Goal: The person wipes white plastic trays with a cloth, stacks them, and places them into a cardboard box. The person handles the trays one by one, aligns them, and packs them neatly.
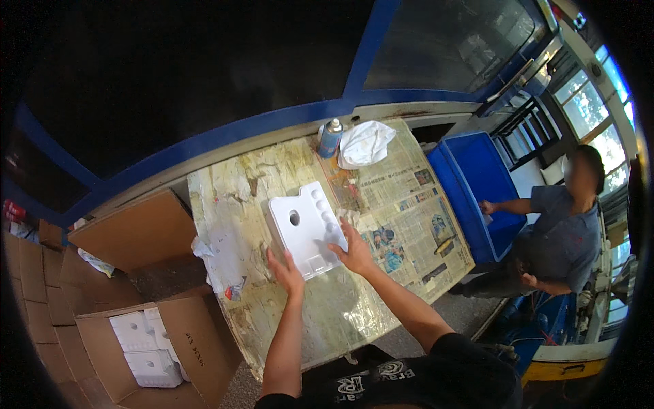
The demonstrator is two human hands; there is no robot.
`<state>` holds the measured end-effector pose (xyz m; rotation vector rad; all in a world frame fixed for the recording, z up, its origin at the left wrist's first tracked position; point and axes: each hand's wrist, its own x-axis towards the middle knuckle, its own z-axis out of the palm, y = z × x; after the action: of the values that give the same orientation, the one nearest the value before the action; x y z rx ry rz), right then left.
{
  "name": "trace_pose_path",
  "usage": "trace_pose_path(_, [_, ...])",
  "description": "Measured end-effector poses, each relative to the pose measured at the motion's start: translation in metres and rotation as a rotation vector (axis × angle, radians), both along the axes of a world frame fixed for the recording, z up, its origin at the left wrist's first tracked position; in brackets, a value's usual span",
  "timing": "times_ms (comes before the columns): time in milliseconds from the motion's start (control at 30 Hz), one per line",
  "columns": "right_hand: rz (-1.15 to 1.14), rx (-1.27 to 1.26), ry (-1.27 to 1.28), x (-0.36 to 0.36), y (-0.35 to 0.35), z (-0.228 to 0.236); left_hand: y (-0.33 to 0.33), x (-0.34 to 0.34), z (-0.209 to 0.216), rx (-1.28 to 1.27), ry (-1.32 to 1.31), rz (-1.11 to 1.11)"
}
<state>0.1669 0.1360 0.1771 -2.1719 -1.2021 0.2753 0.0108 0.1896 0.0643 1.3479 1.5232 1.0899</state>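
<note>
A white plastic paint palette [306,235] with a thumb hole and small round wells lies on the worktable, and its thick side suggests several stacked together. At its near left edge is my left hand [287,274], fingers spread and not wrapped around it. My right hand [354,251] is at the right edge, fingers apart, with the thumb reaching over the palette's rim. Whether either palm presses against the sides is hard to make out.
The table [327,320] bears newspaper sheets [402,204], a spray can [330,139] and a white cloth [366,144]. A cardboard box [197,341] of white palettes stands lower left. At right, another person [569,225] reaches into a blue bin [470,198].
</note>
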Motion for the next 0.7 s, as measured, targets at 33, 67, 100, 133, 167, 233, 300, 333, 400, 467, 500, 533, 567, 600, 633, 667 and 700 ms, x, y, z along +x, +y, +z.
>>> trace_pose_path(33, [0.172,0.069,0.106,-0.001,-0.004,0.036,-0.011,-0.010,-0.006,0.011,-0.112,0.019])
trace_pose_path(67, [0.292,0.025,0.261,-0.001,-0.013,0.078,-0.022,-0.026,-0.012,0.123,-0.213,0.015])
trace_pose_path(100, [0.448,0.003,0.171,0.000,-0.024,0.125,-0.036,-0.044,-0.017,0.103,-0.057,-0.005])
trace_pose_path(133, [0.585,-0.012,0.069,-0.001,-0.040,0.175,-0.051,-0.066,-0.021,0.185,0.095,-0.019])
trace_pose_path(167, [0.636,0.136,-0.170,-0.003,-0.060,0.225,-0.069,-0.085,-0.025,0.171,0.228,0.033])
trace_pose_path(233, [0.644,0.209,-0.433,-0.005,-0.108,0.318,-0.114,-0.126,-0.028,0.273,0.504,0.076])
trace_pose_path(300, [0.571,0.488,-0.390,-0.014,-0.164,0.388,-0.161,-0.160,-0.026,0.145,0.673,0.077])
trace_pose_path(333, [0.562,0.582,-0.413,-0.012,-0.182,0.406,-0.176,-0.170,-0.025,0.066,0.731,0.084])
trace_pose_path(400, [0.576,0.579,-0.424,-0.003,-0.228,0.432,-0.198,-0.179,-0.026,-0.048,0.786,0.126])
trace_pose_path(467, [0.629,0.425,-0.405,0.007,-0.278,0.445,-0.212,-0.181,-0.023,-0.108,0.822,0.179])
trace_pose_path(500, [0.617,0.470,-0.438,0.010,-0.293,0.443,-0.216,-0.178,-0.021,-0.119,0.833,0.213])
trace_pose_path(533, [0.597,0.518,-0.481,0.012,-0.308,0.438,-0.218,-0.174,-0.019,-0.130,0.841,0.240])
trace_pose_path(567, [0.592,0.546,-0.490,0.019,-0.327,0.441,-0.221,-0.170,-0.016,-0.128,0.840,0.270])
trace_pose_path(600, [0.586,0.573,-0.500,0.026,-0.346,0.444,-0.224,-0.165,-0.012,-0.133,0.835,0.303])
trace_pose_path(633, [0.580,0.600,-0.510,0.032,-0.362,0.449,-0.226,-0.160,-0.010,-0.135,0.830,0.334])
trace_pose_path(667, [0.626,0.532,-0.520,0.046,-0.384,0.464,-0.229,-0.154,-0.006,-0.143,0.823,0.365])
trace_pose_path(700, [0.632,0.512,-0.535,0.055,-0.402,0.473,-0.232,-0.149,-0.004,-0.147,0.810,0.391])
